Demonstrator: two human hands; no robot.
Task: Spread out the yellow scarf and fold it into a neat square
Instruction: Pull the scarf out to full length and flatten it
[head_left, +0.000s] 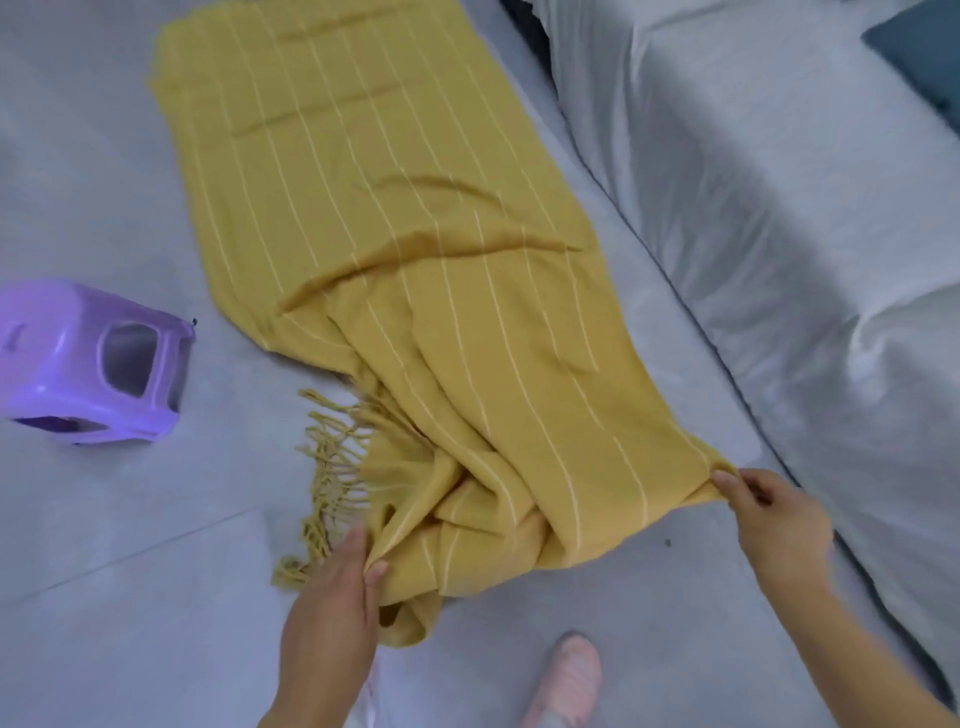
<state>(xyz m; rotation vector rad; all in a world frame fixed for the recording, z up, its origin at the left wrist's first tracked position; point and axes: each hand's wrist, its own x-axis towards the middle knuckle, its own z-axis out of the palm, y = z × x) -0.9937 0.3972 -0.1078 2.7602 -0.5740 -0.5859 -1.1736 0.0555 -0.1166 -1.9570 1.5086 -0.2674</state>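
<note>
A: Where does the mustard-yellow woven scarf with thin white stripes (395, 218) lie?
B: On the pale grey tiled floor (104, 545), lengthwise beside the bed covered in a light grey sheet (753, 182). Its far half is fairly flat, with a few shallow creases. The near end is bunched into deep folds.
A: And the fringe?
B: The knotted yellow tassels (332, 467) spill out on the left of the bunched end, onto the floor.
A: What is the left hand (332, 603) doing?
B: It grips the crumpled near edge just beside the tassels, thumb and fingers closed on the cloth.
A: The right hand (774, 519)?
B: It pinches the near right corner between thumb and fingertips. The cloth is drawn taut towards it, close to the bed's edge.
A: Anything else around?
B: A lilac plastic stool (93, 364) is tipped on its side, left of the scarf and apart from it. A foot in a pink slipper (569, 670) shows between the two arms. A teal cushion (924, 57) sits on the bed, top right.
</note>
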